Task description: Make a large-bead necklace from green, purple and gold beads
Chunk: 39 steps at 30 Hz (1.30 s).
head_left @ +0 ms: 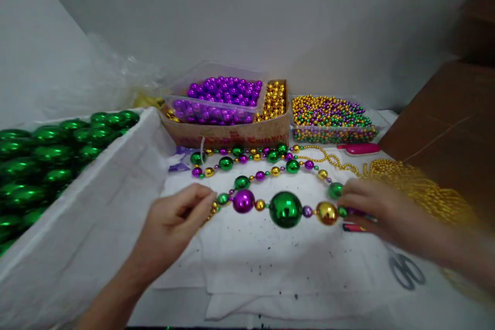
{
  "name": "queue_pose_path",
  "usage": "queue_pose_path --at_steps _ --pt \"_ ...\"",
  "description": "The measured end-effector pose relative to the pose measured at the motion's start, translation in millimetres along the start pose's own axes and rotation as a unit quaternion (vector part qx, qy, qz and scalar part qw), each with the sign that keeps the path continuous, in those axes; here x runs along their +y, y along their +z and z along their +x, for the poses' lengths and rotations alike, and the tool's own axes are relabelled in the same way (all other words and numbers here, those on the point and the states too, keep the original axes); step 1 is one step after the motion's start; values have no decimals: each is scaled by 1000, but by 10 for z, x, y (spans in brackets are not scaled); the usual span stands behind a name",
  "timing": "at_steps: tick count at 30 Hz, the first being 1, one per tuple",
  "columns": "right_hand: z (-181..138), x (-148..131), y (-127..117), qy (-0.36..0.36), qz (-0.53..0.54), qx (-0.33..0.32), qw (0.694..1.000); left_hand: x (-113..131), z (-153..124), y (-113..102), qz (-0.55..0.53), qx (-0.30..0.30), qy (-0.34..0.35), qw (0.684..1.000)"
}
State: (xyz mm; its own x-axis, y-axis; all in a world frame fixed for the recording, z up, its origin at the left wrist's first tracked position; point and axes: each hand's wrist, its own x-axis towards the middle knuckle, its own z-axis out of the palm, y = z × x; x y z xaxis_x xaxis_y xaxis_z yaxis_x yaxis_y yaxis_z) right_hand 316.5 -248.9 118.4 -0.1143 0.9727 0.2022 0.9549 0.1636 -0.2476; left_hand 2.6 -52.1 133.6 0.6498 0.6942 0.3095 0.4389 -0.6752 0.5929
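Note:
A bead strand (285, 209) stretches between my two hands above the white cloth, with a large green bead at its middle and purple and gold beads on either side. My left hand (180, 219) pinches the strand's left part near a small green bead; more gold beads hang below those fingers. At the other end my right hand (367, 203), smeared by motion, closes on the strand beside a gold bead. Behind them, strung beads in green, purple and gold (260, 176) lie in rows on the cloth, running on into a thin gold bead chain (328, 157).
Large green balls fill a white foam box (96, 206) at left. Behind stand a cardboard box (228, 135) with purple and gold beads and a clear tray (320, 135) of small mixed beads. Scissors (406, 270), a pink-handled tool (361, 149) and gold chains (421, 191) lie at right.

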Motion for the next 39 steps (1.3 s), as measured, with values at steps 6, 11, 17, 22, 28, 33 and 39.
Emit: queue_pose_path --at_steps 6,11,17,22,28,33,39 --pt "-712 -325 1170 78 -34 -106 991 -350 -510 791 -22 -124 -20 992" --pt "-830 -758 1615 130 37 -102 986 -368 -490 1094 -8 -124 38 992" --pt "-495 -1047 1489 161 266 -6 950 -105 -423 1221 7 -132 89 987" --pt "-145 -1171 1448 241 467 149 838 23 -609 1352 39 -146 140 979" --pt "-9 -1272 1603 310 509 199 778 41 -793 1427 67 -101 175 977" --pt "18 -1215 1530 305 585 203 723 129 -886 1460 64 -103 191 974" --pt "2 -1168 1519 302 638 192 681 213 -914 1494 56 -82 140 985"
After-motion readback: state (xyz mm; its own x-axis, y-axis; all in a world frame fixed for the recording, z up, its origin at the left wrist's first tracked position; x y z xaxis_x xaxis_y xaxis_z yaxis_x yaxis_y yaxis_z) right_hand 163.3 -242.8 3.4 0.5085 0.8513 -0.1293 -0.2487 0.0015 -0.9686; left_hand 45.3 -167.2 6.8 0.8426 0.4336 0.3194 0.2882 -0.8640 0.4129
